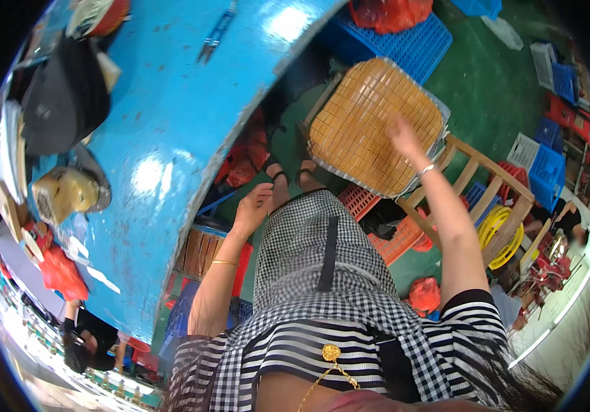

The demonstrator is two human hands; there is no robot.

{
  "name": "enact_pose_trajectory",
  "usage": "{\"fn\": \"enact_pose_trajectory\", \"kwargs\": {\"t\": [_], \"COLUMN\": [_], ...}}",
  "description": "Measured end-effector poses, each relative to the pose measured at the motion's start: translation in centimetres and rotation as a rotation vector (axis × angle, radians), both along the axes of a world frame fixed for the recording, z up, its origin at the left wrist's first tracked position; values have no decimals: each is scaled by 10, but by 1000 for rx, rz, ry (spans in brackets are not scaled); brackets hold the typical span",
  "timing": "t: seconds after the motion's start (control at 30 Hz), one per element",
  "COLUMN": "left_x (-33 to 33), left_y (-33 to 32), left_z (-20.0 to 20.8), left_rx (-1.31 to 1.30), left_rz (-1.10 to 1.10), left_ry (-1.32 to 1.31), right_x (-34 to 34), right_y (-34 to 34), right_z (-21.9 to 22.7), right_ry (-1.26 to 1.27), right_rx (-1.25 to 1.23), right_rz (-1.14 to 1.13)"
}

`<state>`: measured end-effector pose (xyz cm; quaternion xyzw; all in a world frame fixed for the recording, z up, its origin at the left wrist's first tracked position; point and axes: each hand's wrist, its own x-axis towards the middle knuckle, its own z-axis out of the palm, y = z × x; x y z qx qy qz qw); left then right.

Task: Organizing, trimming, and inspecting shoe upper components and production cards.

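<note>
A chair seat covered with a tan bamboo-tile mat point(357, 123) is ahead of me, slightly right. My right hand point(405, 141) is over the mat's right part, blurred, its fingers stretched forward and no object seen in them. Whether it touches the mat I cannot tell. My left hand point(252, 209) hovers beside the blue worktable's edge, near my checked apron point(309, 247). Its fingers are loosely bent and apart, with nothing visible between them. On the blue worktable point(192, 123) lies a slim blue-and-dark tool point(217, 33), its exact kind unclear.
A stack of dark, curved flat pieces point(68, 96) and a wrapped yellowish bundle point(68, 192) lie on the table's left. Beyond the chair stands a blue crate point(405, 48) with a red bag. A wooden frame point(477, 172), yellow hoops point(501, 233) and orange baskets point(398, 237) crowd the right.
</note>
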<state>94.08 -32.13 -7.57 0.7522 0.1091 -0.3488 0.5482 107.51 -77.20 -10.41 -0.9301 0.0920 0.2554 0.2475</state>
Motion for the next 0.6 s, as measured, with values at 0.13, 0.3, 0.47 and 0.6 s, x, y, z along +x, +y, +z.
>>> {"fn": "enact_pose_trajectory", "kwargs": {"t": [0.13, 0.3, 0.47, 0.6], "left_x": [10, 21, 76, 127], "left_y": [-33, -41, -64, -56], "left_z": [-95, -237, -355, -451], "left_rx": [50, 158, 320, 534], "left_rz": [-210, -283, -294, -485], "left_ry": [75, 130, 87, -175], "right_x": [82, 104, 83, 92], "right_y": [-60, -70, -58, -55], "right_z": [-42, -117, -127, -161], "right_ry": [-409, -646, -671, -985], "right_rx": [-303, -376, -338, -463], "right_rz": [237, 421, 290, 264]}}
